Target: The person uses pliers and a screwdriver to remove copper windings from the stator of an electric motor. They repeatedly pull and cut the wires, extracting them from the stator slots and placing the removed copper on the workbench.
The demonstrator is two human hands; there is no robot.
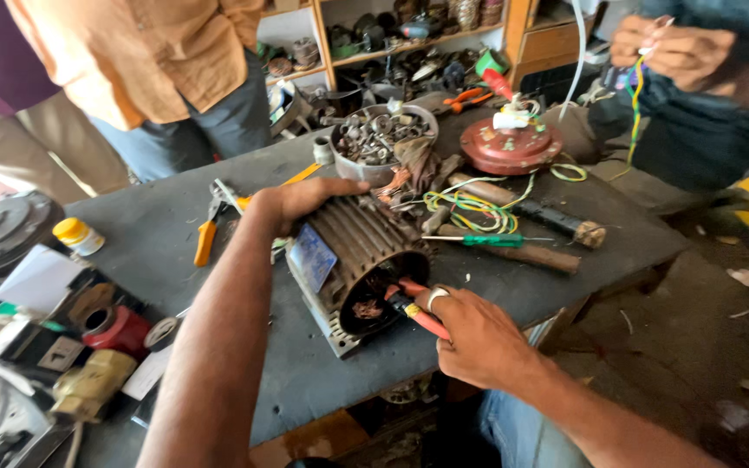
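A grey finned motor housing lies on its side on the dark workbench, its open end facing me with copper windings inside. My left hand rests on top of the housing, fingers spread over the fins. My right hand grips red-handled pliers, whose jaws reach into the housing's open end. A blue label plate sits on the housing's side.
A metal bowl of nuts and bolts, a red round motor cover, yellow-green wires, a green screwdriver, a wooden-handled tool and orange pliers lie on the bench. Two people stand behind; another person's hands hold wires at right.
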